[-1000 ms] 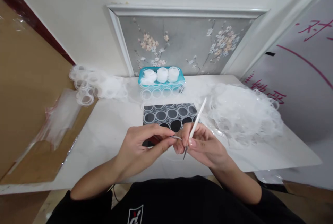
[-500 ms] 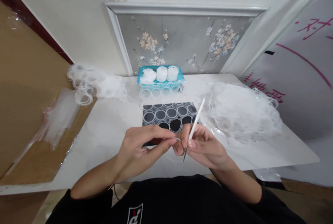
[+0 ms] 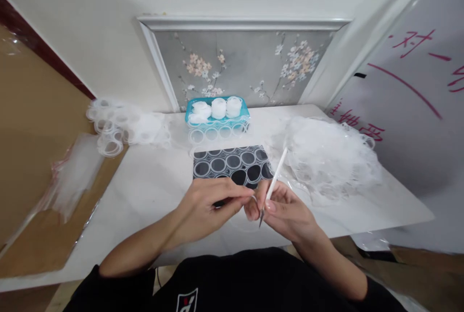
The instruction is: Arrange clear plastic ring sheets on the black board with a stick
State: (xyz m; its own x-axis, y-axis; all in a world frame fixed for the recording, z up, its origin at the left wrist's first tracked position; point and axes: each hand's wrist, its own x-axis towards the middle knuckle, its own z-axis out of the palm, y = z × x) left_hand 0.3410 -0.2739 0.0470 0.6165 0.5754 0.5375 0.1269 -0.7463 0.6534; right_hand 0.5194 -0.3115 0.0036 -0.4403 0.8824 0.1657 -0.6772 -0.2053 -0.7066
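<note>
My right hand [image 3: 284, 213] grips a white pen-like craft knife [image 3: 277, 172], its dark metal tip pointing down toward me. Thumb and fingers of my left hand [image 3: 212, 205] are pinched together on a thin, pale curved piece [image 3: 253, 197], mostly hidden by the fingertips. Both hands meet just above the near edge of a black board [image 3: 195, 171]. Over the board lies a clear sheet [image 3: 233, 161] with rows of white-rimmed circles; some circles look darker, like cut-out holes. My hands cover the board's lower part.
Behind the board stands a blue tray [image 3: 187, 116] with stacks of small white discs [image 3: 218, 108]. A heap of clear holed sheets [image 3: 329, 157] is at right, another pile [image 3: 126, 123] at left. A cardboard sheet [image 3: 85, 205] borders the white table [image 3: 145, 196]; a whiteboard [image 3: 409, 123] leans at right.
The camera view has shifted slightly, so the background sits a little lower and further left. My hands stay together, and the curved piece shows less between the fingertips.
</note>
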